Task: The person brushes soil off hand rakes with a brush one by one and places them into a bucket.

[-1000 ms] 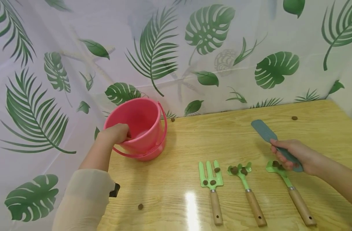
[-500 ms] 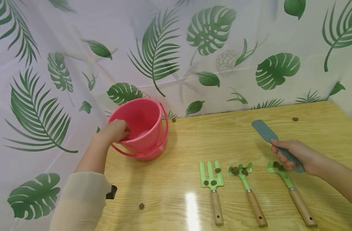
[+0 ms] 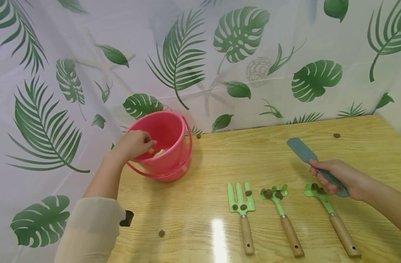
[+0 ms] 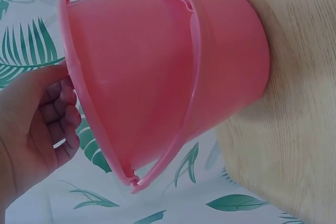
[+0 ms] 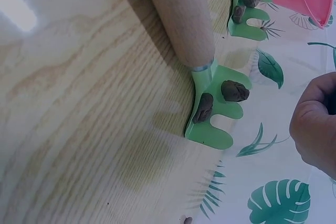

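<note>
My left hand [image 3: 134, 144] reaches over the rim of a pink bucket [image 3: 169, 160], its fingers inside the opening. At the fingertips shows a piece of a wooden handle [image 3: 151, 150], beside a pale green end [image 3: 159, 152]; the rest of that tool is hidden by the bucket wall. In the left wrist view, the fingers curl behind the rim of the bucket [image 4: 131, 66]. My right hand [image 3: 335, 177] grips a grey-blue, flat-bladed tool like a spatula [image 3: 301, 149], held over the table with its blade pointing away to the left.
On the wooden table [image 3: 193, 204] lie a green hand fork [image 3: 240, 201], a green three-pronged cultivator [image 3: 279, 208] and another green tool [image 3: 325, 201], all wooden-handled and bearing brown lumps. Loose brown lumps lie near the front [image 3: 161, 233] and back [image 3: 336, 135]. A leaf-print sheet [image 3: 193, 44] hangs behind.
My left hand has risen a little in the bucket and moved slightly right; a wooden and pale green tool now shows at its fingers. The right hand keeps its hold, nearly still.
</note>
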Action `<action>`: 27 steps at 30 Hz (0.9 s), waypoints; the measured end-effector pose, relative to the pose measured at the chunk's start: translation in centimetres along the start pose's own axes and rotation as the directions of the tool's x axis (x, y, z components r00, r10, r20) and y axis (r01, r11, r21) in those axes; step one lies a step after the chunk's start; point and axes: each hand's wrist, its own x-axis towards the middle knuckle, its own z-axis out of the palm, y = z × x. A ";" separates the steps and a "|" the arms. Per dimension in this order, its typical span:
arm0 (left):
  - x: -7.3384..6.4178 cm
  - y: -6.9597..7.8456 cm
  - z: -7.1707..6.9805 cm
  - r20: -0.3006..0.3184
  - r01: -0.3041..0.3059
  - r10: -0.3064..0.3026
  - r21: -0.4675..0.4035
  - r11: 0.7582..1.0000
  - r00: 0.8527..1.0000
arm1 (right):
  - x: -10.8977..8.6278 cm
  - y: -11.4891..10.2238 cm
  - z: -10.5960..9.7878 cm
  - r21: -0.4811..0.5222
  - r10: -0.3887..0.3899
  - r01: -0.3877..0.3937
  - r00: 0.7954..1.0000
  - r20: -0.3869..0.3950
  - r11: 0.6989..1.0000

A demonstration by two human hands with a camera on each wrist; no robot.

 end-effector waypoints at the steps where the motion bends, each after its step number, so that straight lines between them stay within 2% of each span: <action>1: 0.0 0.2 0.0 -0.015 0.001 0.000 0.011 1.000 1.000 | 0.0 0.0 0.0 -0.003 0.000 0.000 1.000 0.001 1.000; 9: -0.7 1.9 -0.1 -0.090 -0.016 0.019 0.030 0.999 0.996 | -0.2 -0.2 -0.1 0.000 -0.013 0.013 0.999 0.032 1.000; 17: -2.2 3.8 0.1 -0.116 -0.032 0.026 -0.049 0.998 0.993 | -0.4 -0.2 -0.5 -0.019 -0.020 0.020 1.000 0.024 1.000; 21: -2.8 4.4 0.3 -0.127 -0.061 0.052 -0.068 0.996 0.991 | -0.4 -0.2 -0.6 -0.026 -0.024 0.025 0.999 0.020 0.999; 27: -3.7 5.3 1.2 -0.128 -0.106 0.105 0.002 0.994 0.986 | -0.5 -0.3 -0.8 -0.021 -0.022 0.022 1.000 0.018 1.000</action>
